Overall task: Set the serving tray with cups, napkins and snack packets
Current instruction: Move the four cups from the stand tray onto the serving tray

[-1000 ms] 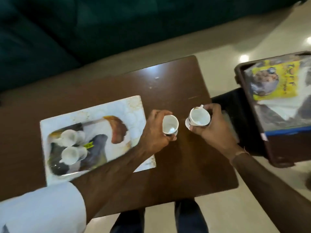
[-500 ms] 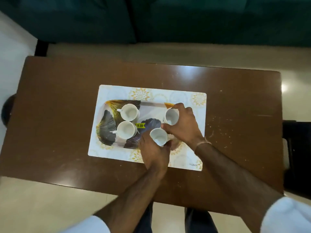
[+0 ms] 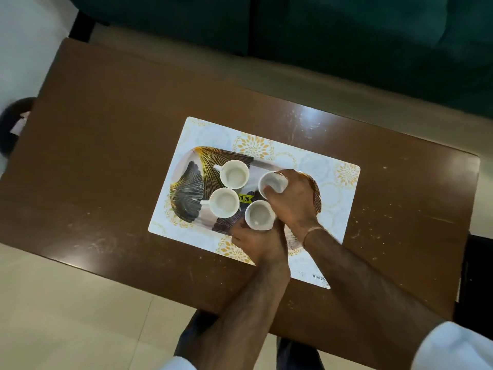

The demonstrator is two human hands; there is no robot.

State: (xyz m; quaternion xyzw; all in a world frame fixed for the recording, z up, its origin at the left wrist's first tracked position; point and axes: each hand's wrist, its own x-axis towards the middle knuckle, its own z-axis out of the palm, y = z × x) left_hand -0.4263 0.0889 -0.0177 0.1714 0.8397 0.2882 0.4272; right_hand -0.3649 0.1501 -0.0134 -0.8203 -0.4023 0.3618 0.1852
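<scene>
**Serving tray takes its last two cups**

Serving tray (image 3: 186, 180) lay on a placemat (image 3: 344, 180). Head view: our left hand (image 3: 260, 244) gripped one cup (image 3: 259, 215), our right hand (image 3: 292, 200) another (image 3: 272, 182), setting both beside two standing cups.

We see brown wooden table (image 3: 112, 156), surface scuffed. White floral placemat (image 3: 333, 193) lies flat on it, right of table's centre. Patterned serving tray (image 3: 186, 182) sits on placemat.
</scene>
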